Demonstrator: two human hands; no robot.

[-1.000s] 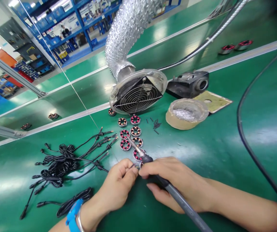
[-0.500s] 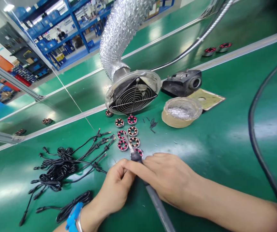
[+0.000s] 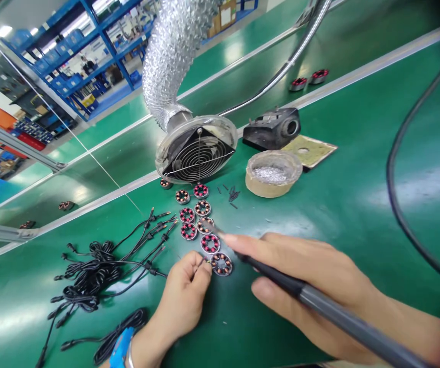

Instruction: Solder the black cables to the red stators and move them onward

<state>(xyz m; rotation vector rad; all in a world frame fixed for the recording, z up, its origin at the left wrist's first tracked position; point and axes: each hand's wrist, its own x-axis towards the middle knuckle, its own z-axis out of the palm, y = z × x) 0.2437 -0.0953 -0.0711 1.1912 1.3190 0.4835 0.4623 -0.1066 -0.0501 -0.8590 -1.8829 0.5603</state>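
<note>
My right hand [image 3: 320, 271] grips a soldering iron [image 3: 323, 301], its thin metal tip pointing up and left over the ring-shaped motor stators. My left hand [image 3: 187, 289] is closed in a pinch beside the nearest stator [image 3: 222, 264], which has copper windings. A thin wire shows at the fingertips, by the stator's left rim; a black cable [image 3: 154, 271] leads toward this hand. Just behind is a stator with red windings [image 3: 210, 244]. Several more stators, red and copper, stand in two rough rows beyond.
Black cables [image 3: 101, 266] lie bundled at left. A fume extractor hood [image 3: 197, 151] on a silver duct [image 3: 174, 56] stands behind the stators. Right of it are a round tub [image 3: 268, 189], a black iron stand [image 3: 273, 128] and a yellowish pad [image 3: 315, 151]. Small black tubes [image 3: 234, 194] lie near the tub.
My right hand has moved right and toward me with the soldering iron, away from my left hand. The nearest stator is now uncovered. My left hand stays pinched in nearly the same place.
</note>
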